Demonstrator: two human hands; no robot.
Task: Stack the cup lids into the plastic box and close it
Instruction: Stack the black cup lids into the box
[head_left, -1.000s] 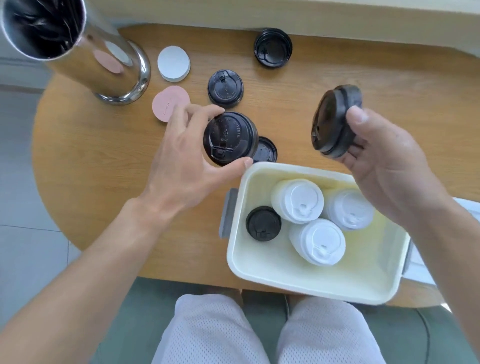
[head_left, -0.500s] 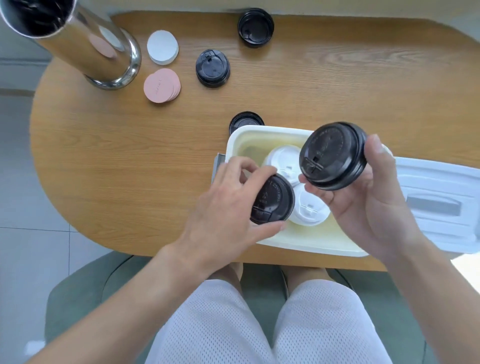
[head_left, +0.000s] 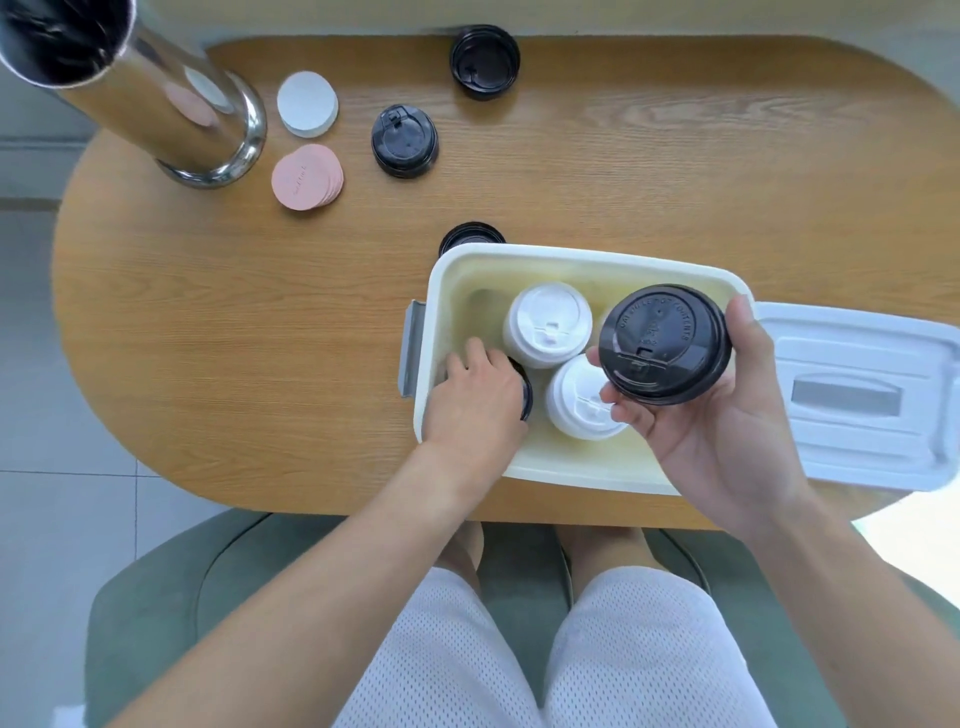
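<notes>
Inside the plastic box (head_left: 582, 262), at its left end, the left hand (head_left: 475, 397) reaches down with its fingers curled over a black cup lid (head_left: 524, 392); only a dark sliver of that lid shows past the knuckles, so whether it already rests on the box floor cannot be told. Above the right half of the box, the right hand (head_left: 711, 415) holds a black lid stack (head_left: 664, 344) tilted toward the camera, the thumb pressed on its right edge and the fingertips curled under its lower left side.

Between the two hands, two stacks of white cup lids stand in the box: the rear white stack (head_left: 548, 325) and, touching it on the near side, the front white stack (head_left: 582, 402), partly hidden behind the held black stack. A grey latch (head_left: 409, 349) hangs on the left end wall of the box. Just to the right of the box lies the translucent box cover (head_left: 862, 395), off the box, with a grey handle inset.

On the wooden table (head_left: 260, 338), a black lid (head_left: 470, 238) sits against the far left corner of the box, partly hidden by its rim. Farther off are another black lid (head_left: 404, 141) and an upturned black lid (head_left: 484, 61) at the far edge. A pink coaster stack (head_left: 306, 176) and a white coaster stack (head_left: 306, 104) lie beside a steel tumbler (head_left: 156, 98).
</notes>
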